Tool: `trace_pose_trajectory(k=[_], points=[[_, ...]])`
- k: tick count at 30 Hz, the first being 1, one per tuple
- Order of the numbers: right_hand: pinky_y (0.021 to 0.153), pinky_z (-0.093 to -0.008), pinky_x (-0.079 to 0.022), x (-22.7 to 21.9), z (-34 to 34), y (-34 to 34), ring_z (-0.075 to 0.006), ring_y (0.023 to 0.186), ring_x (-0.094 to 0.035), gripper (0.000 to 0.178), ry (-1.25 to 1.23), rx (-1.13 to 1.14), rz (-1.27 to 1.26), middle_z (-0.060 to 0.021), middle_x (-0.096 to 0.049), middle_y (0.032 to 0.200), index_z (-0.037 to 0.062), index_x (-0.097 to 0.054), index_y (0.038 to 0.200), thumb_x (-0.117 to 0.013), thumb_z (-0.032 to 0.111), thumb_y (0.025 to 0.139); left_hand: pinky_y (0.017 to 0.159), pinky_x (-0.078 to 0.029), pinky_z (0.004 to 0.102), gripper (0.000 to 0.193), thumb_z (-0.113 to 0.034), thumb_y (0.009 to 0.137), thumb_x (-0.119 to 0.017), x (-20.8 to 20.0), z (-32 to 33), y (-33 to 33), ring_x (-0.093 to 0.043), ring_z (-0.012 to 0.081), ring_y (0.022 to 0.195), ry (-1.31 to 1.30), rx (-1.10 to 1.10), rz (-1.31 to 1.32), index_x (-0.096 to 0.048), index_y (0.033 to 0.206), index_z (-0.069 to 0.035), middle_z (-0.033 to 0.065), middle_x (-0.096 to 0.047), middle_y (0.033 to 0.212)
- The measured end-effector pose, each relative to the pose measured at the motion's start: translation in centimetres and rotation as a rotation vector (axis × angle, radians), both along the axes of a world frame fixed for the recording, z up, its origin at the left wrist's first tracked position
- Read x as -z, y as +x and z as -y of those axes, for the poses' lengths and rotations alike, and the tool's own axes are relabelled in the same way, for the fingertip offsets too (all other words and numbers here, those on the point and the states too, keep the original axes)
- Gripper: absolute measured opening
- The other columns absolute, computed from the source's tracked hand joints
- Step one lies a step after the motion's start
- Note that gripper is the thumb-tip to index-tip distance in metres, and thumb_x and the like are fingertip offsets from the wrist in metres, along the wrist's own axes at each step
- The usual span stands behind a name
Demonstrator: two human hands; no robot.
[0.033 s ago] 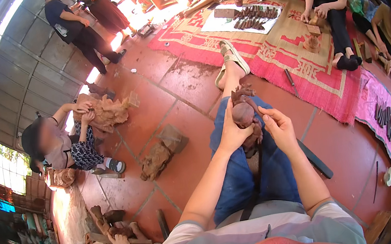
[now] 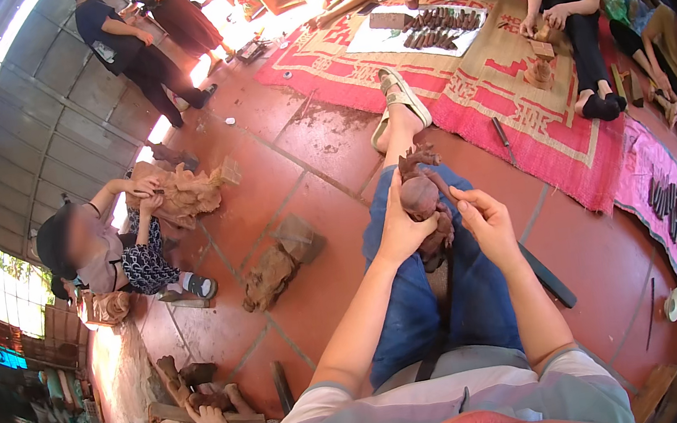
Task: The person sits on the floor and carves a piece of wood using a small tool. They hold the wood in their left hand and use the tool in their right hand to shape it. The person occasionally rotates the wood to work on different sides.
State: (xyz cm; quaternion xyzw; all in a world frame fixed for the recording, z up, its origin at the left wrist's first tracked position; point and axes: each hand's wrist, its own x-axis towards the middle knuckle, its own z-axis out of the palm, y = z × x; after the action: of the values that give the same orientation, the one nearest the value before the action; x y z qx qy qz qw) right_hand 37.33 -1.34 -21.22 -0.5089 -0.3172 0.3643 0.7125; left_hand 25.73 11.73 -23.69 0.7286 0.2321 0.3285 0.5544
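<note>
A dark brown carved wooden figure (image 2: 418, 195) with a rounded middle and branching upper part rests between my thighs. My left hand (image 2: 402, 225) is closed round its left side, the thumb lying across the front. At its right side my right hand (image 2: 485, 217) is closed in a pinch, fingertips against or very near the wood. Whatever those fingertips hold, if anything, is too small to make out. The figure's lower end is partly hidden by my left hand and legs.
A long dark flat bar (image 2: 547, 275) lies beside my right leg. Carved wood blocks (image 2: 282, 265) sit on the tiles to the left. Ahead, a red patterned mat (image 2: 507, 136) bears a chisel-like tool (image 2: 500, 132) and a white sheet (image 2: 373, 45) with rows of tools. Several people work nearby.
My right hand's fingers have drawn slightly closer together beside the carved figure. The left hand keeps its hold, and the figure has hardly shifted.
</note>
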Motion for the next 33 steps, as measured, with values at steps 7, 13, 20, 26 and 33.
trace_pose_trajectory(k=[7, 13, 20, 26, 33], points=[[0.056, -0.0176, -0.037, -1.9, 2.9, 1.3, -0.002, 0.063, -0.049, 0.02, -0.024, 0.065, 0.169, 0.0013, -0.06, 0.074, 0.0022, -0.064, 0.105, -0.06, 0.006, 0.085, 0.095, -0.041, 0.0337, 0.094, 0.001, 0.065, -0.068, -1.9, 1.2, 0.4, -0.048, 0.022, 0.114, -0.055, 0.053, 0.03, -0.012, 0.141, 0.0, 0.0147, -0.045, 0.122], [0.065, -0.0204, -0.045, 1.6, -0.9, 0.4, -0.0056, 0.073, -0.057, 0.016, -0.038, 0.157, 0.443, -0.0037, -0.066, 0.081, 0.0001, -0.065, 0.098, -0.063, 0.005, 0.084, 0.096, -0.04, 0.0334, 0.095, 0.002, 0.065, -0.068, -1.3, 0.5, 0.1, -0.045, 0.0216, 0.116, -0.07, 0.05, 0.067, -0.01, 0.141, 0.0, 0.015, -0.043, 0.125], [0.049, -0.0165, -0.026, 3.4, 2.1, 2.1, 0.0009, 0.053, -0.035, 0.01, -0.072, 0.145, 0.129, 0.0075, -0.048, 0.059, 0.0023, -0.066, 0.087, -0.068, 0.01, 0.081, 0.1, -0.035, 0.0317, 0.096, 0.001, 0.063, -0.068, 0.5, -0.1, 0.4, -0.04, 0.0211, 0.122, -0.067, 0.05, 0.087, -0.014, 0.142, -0.002, 0.0152, -0.038, 0.131], [0.05, -0.0153, -0.028, 2.5, 2.1, 3.4, 0.0009, 0.056, -0.041, 0.011, -0.003, 0.148, 0.181, 0.0062, -0.053, 0.064, 0.0026, -0.063, 0.084, -0.07, 0.01, 0.079, 0.101, -0.033, 0.0325, 0.095, -0.002, 0.064, -0.068, -0.3, 0.5, 0.2, -0.039, 0.0228, 0.124, -0.125, 0.038, 0.065, -0.014, 0.142, -0.001, 0.0174, -0.036, 0.133], [0.052, -0.0165, -0.032, 2.0, -1.8, 1.6, -0.0006, 0.058, -0.044, 0.008, 0.128, 0.199, 0.049, 0.0046, -0.056, 0.069, 0.0031, -0.064, 0.084, -0.069, 0.008, 0.08, 0.101, -0.033, 0.0315, 0.098, -0.001, 0.069, -0.068, 1.9, -0.5, 0.5, -0.041, 0.0191, 0.122, 0.094, 0.036, -0.025, -0.003, 0.143, -0.002, 0.0128, -0.04, 0.131]])
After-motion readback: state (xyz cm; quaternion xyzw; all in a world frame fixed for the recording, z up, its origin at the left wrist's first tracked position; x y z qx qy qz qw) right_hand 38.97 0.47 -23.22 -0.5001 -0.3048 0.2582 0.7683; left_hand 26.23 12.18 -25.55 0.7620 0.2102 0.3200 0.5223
